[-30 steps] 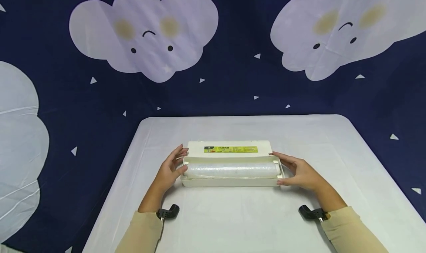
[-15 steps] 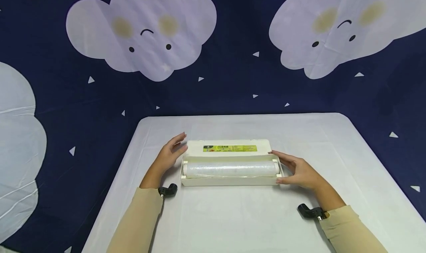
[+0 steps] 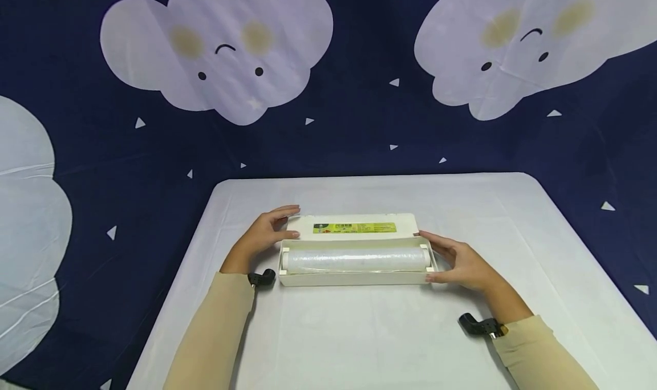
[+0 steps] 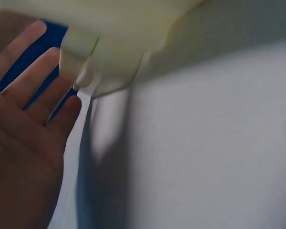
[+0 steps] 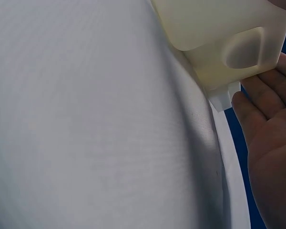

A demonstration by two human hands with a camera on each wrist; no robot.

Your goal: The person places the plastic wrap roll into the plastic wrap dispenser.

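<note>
A long cream plastic wrap dispenser box (image 3: 354,279) lies with its lid (image 3: 405,224) folded back behind it. Inside rests a roll of plastic wrap (image 3: 354,260). My left hand (image 3: 260,233) spans the left end of the lid, thumb over its near side and fingers along its far edge. In the left wrist view, the fingers (image 4: 47,90) are spread beside the cream lid end. My right hand (image 3: 462,267) holds the right end of the box, thumb at the front corner and fingertips at the back, by the lid. The box's end wall (image 5: 224,59) shows in the right wrist view.
The box stands on a white-covered table (image 3: 359,338) with rounded far corners. Behind it hangs a dark blue cloth (image 3: 359,139) with white clouds and small triangles. A yellow-green label (image 3: 354,228) is on the lid. Black wrist cameras (image 3: 477,325) sit by both sleeves.
My left hand has left the box's left end, moved away from me and come around the left end of the lid. The right hand and the box have stayed in place.
</note>
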